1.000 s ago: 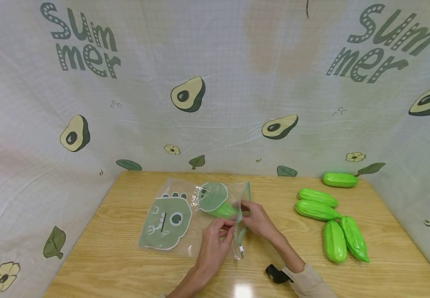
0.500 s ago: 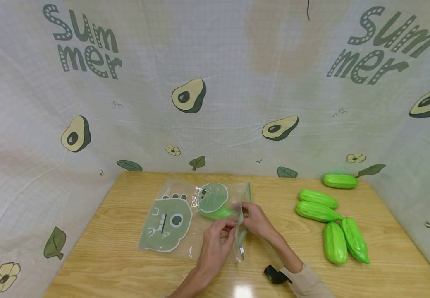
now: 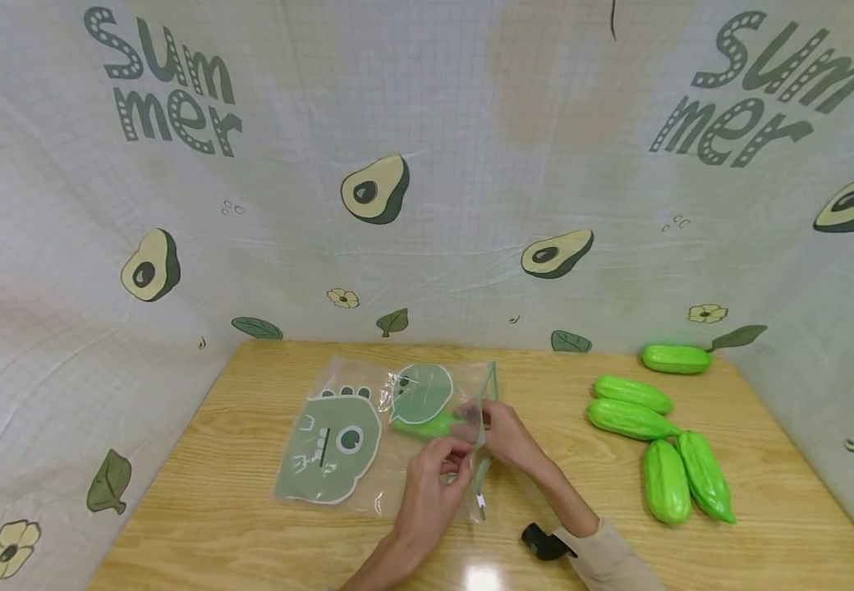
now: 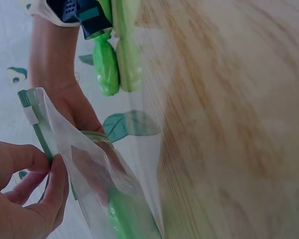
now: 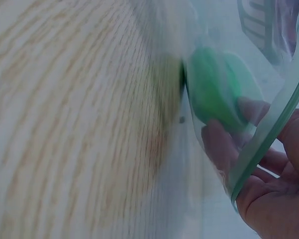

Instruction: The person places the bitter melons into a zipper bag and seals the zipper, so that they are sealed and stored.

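Note:
A clear zip bag with a green monster print lies flat, its mouth toward the right. My left hand pinches the bag's green-edged rim between thumb and fingers, near the white slider. Through that mouth reaches my right hand, fingertips inside the bag. There they hold the near end of a bright green bitter melon, thumb and finger on either side of it. In the head view the printed speech bubble partly covers this bitter melon.
Several more bitter melons lie on the right side of the wooden table, one of them at the back edge. A black wrist device sits by the right sleeve. A printed cloth hangs behind and around the table.
The bitter melon has slid a little left, deeper into the bag, and turned nearer to level. My right fingers have followed it in, while the left hand keeps its pinch on the rim.

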{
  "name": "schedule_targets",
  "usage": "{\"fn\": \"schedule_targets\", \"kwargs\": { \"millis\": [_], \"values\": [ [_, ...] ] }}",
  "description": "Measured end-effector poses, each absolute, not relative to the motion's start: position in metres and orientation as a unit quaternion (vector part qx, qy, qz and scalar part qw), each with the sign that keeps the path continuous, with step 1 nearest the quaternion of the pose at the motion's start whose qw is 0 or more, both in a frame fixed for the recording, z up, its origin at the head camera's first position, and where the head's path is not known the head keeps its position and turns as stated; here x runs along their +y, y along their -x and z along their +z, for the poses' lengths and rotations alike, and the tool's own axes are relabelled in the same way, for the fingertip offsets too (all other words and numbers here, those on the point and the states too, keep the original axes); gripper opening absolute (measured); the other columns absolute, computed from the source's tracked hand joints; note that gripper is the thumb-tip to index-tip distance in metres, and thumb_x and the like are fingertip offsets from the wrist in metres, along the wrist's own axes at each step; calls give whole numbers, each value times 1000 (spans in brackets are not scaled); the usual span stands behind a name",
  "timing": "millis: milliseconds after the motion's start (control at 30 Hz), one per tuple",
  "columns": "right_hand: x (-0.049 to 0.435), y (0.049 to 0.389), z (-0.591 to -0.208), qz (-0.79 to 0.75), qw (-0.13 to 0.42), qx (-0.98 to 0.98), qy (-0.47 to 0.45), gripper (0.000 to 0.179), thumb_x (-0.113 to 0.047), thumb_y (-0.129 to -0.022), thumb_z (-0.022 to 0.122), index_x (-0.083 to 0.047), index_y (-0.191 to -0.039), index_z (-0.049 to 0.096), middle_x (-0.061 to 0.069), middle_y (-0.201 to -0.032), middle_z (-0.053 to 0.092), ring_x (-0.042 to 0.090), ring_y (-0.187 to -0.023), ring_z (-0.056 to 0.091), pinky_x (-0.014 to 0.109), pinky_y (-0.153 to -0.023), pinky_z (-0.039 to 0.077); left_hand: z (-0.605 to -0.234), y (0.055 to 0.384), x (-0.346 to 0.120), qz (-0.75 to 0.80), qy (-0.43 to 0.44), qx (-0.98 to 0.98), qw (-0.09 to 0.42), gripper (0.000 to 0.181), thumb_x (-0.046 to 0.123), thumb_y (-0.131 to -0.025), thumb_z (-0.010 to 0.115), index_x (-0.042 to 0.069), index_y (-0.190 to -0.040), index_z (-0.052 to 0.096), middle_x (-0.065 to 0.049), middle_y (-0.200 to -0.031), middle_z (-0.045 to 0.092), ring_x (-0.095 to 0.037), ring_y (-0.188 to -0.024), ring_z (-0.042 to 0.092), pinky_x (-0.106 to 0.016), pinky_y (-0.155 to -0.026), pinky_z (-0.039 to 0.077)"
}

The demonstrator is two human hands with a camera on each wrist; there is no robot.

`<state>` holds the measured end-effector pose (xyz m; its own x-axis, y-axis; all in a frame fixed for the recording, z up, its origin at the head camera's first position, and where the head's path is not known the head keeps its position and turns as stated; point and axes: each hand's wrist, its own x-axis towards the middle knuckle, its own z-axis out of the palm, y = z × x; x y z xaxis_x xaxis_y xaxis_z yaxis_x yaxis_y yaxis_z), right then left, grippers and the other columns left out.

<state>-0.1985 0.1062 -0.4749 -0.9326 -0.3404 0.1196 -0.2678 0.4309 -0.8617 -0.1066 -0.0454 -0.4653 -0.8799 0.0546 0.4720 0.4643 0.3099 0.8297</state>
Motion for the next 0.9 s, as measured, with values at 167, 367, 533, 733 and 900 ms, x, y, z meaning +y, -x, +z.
{"fn": "schedule_targets", "kwargs": {
  "millis": [167, 367, 533, 733, 900],
  "values": [
    [106, 199, -475, -497, 38, 845, 195, 25, -19, -93, 78, 1, -109, 73, 13, -106, 74, 32, -104, 70, 46, -92, 59, -466, 107, -46, -562, 169, -788, 186, 21, -21, -82, 64, -5, -94, 69, -13, -92, 68, -21, -81, 69, -21, -73, 62],
    [106, 202, -476, -487, 36, 847, 209, 23, -20, -94, 76, -1, -107, 74, 10, -102, 75, 24, -97, 69, 36, -86, 58, -466, 107, -46, -565, 165, -787, 184, 21, -20, -83, 65, -3, -94, 69, -10, -90, 68, -18, -79, 68, -22, -72, 62],
    [108, 201, -477, -495, 47, 842, 212, 23, -16, -96, 74, 1, -110, 73, 14, -106, 74, 31, -103, 70, 45, -91, 59, -465, 107, -46, -570, 155, -787, 177, 20, -19, -83, 66, -3, -95, 69, -9, -89, 68, -16, -77, 67, -22, -69, 62],
    [118, 197, -473, -510, 67, 826, 229, 26, -11, -96, 71, 7, -116, 70, 21, -116, 71, 39, -112, 67, 47, -96, 58, -465, 108, -47, -572, 151, -787, 174, 20, -18, -84, 67, -2, -97, 69, -9, -90, 69, -17, -78, 67, -23, -70, 62],
    [127, 196, -473, -511, 71, 822, 240, 23, -4, -95, 67, 7, -115, 69, 20, -115, 71, 34, -107, 69, 31, -88, 59, -463, 107, -47, -580, 144, -785, 166, 20, -16, -86, 68, -1, -98, 70, -8, -92, 69, -19, -80, 68, -23, -72, 62]
  ]
}}
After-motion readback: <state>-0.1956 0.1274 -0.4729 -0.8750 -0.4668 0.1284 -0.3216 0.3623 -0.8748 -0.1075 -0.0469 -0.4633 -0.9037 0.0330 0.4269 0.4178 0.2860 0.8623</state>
